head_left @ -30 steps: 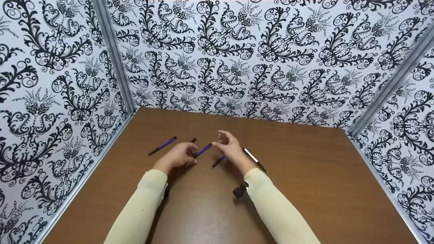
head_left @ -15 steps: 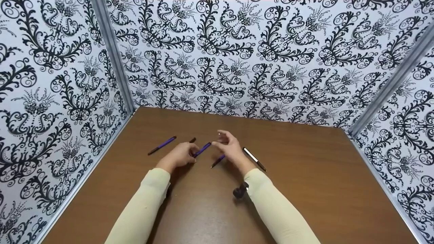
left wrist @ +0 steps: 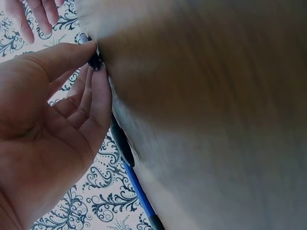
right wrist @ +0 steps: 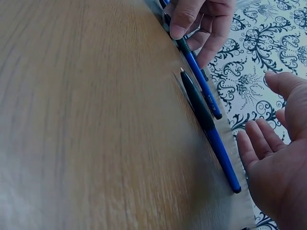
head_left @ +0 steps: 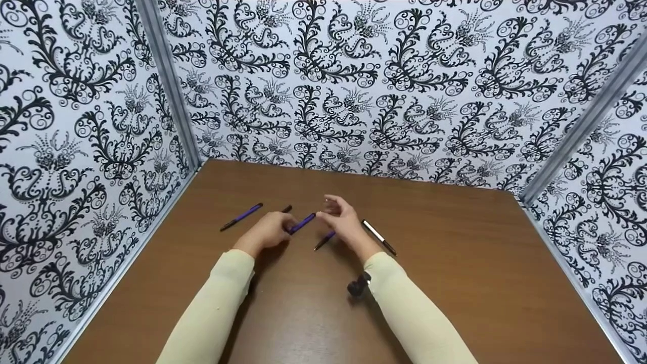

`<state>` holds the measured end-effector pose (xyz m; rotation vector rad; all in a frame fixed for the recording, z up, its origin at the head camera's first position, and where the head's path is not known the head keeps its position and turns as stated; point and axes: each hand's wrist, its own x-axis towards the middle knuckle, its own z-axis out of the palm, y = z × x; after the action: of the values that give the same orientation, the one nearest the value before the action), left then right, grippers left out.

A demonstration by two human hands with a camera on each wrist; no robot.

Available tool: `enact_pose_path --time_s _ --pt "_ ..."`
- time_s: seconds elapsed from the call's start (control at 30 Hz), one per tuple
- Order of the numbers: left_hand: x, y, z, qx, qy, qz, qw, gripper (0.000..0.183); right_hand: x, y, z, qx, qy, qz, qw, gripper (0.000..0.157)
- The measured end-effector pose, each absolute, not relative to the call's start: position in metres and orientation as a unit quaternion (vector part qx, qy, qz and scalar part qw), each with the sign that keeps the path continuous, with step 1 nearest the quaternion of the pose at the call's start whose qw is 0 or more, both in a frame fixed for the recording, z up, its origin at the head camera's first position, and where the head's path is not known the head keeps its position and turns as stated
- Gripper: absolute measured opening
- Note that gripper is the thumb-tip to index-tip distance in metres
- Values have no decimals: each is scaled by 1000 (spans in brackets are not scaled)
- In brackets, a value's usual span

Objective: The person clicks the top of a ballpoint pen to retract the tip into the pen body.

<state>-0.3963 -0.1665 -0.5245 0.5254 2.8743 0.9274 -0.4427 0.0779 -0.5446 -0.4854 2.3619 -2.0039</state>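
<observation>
Above the brown table (head_left: 455, 263), my left hand (head_left: 268, 231) pinches a purple pen (head_left: 303, 222) between thumb and fingertips, lifted off the wood; my right hand (head_left: 341, 218) hovers just beside its tip, fingers relaxed, holding nothing, another pen (head_left: 324, 240) lying beneath

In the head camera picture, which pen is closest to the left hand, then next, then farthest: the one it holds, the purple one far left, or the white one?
1. Held purple pen, in the left hand.
2. Far-left purple pen, on the table to its left.
3. White pen, beyond the right hand.
</observation>
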Motion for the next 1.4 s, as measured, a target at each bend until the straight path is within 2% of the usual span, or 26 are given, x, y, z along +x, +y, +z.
enact_pose_path --time_s 0.33,0.63,0.97,1.4 --pt "-398 -168 -525 182 930 318 23 34 -442 80 -542 -159 754 -638 1 59" --pt "-400 -165 -527 157 914 371 43 36 -438 86 -538 -152 749 -645 22 57" --pt "-397 -156 -523 176 876 448 28 37 -438 94 -531 -144 751 -644 0 58" --pt "-392 -138 -519 188 828 526 46 37 -428 106 -517 -136 752 -645 -3 57"
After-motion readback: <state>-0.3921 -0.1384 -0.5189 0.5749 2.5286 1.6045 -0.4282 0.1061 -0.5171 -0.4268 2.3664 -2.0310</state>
